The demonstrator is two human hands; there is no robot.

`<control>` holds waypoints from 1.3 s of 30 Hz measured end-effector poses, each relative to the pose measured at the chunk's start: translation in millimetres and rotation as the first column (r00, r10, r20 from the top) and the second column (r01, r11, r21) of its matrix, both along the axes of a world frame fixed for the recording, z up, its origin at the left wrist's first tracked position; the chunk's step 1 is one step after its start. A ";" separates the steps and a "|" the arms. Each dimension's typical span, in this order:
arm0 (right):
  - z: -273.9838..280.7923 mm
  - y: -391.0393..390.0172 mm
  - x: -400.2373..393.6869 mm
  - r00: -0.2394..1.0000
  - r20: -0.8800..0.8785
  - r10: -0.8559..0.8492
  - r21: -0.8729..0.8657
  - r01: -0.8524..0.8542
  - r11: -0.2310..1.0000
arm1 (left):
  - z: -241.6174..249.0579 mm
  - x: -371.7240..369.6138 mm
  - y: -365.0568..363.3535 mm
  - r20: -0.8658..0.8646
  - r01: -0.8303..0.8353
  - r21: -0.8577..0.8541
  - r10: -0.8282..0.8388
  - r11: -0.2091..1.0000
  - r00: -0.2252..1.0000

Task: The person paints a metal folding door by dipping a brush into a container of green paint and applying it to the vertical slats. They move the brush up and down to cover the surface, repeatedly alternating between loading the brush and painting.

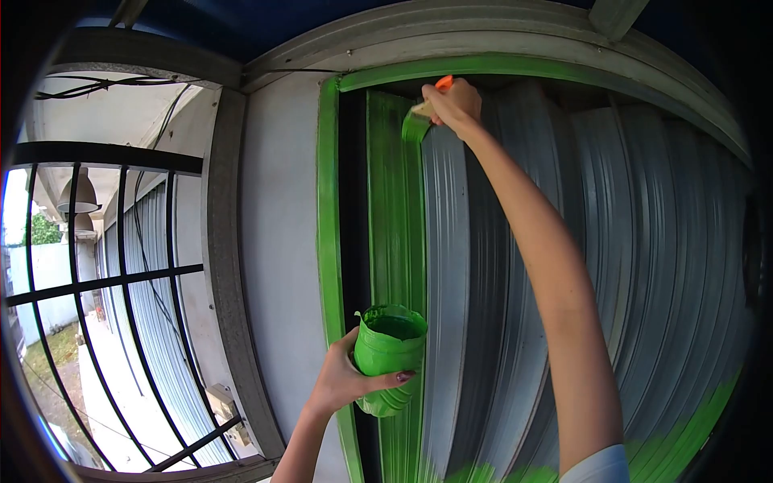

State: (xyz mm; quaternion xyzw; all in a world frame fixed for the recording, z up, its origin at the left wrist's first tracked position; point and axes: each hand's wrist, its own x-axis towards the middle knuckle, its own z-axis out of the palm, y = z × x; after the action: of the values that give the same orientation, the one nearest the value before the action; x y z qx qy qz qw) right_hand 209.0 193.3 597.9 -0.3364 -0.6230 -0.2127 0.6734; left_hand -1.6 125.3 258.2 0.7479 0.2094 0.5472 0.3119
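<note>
My left hand is wrapped round a green plastic container with a cut, ragged rim; dark green paint shows inside it. Up near the top of the door frame, my right hand grips a paintbrush with an orange handle end. Its bristles, coated in green, touch the upper edge of a corrugated metal panel. The panel's leftmost strip is covered in green paint, streaky in places. Bare grey metal lies to the right of that strip.
A green-painted frame runs up the left side and across the top. Left of it stand a white wall and a window with black bars. More green patches mark the panel's lower right.
</note>
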 end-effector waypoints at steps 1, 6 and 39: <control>1.8 1.8 -2.4 0.999 -0.025 0.022 0.103 -0.019 0.994 | -0.4 -0.9 0.3 -0.006 -0.007 0.002 0.007 1.000 1.000; 4.1 21.6 -1.5 0.998 -0.065 0.007 0.259 0.011 0.966 | -2.7 -8.0 2.4 -0.012 -0.017 -0.010 0.017 1.000 1.000; -85.2 -16.3 -4.1 0.964 0.226 0.141 -0.063 -0.130 0.990 | 1.3 -9.1 -17.5 -0.003 -0.034 0.027 0.034 0.999 0.999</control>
State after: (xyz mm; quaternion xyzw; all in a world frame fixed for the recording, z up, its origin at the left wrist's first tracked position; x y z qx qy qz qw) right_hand 205.0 177.0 512.7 -0.2819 -0.7231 -0.1888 0.6017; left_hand -10.7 107.7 259.6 0.7492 0.2152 0.5540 0.2923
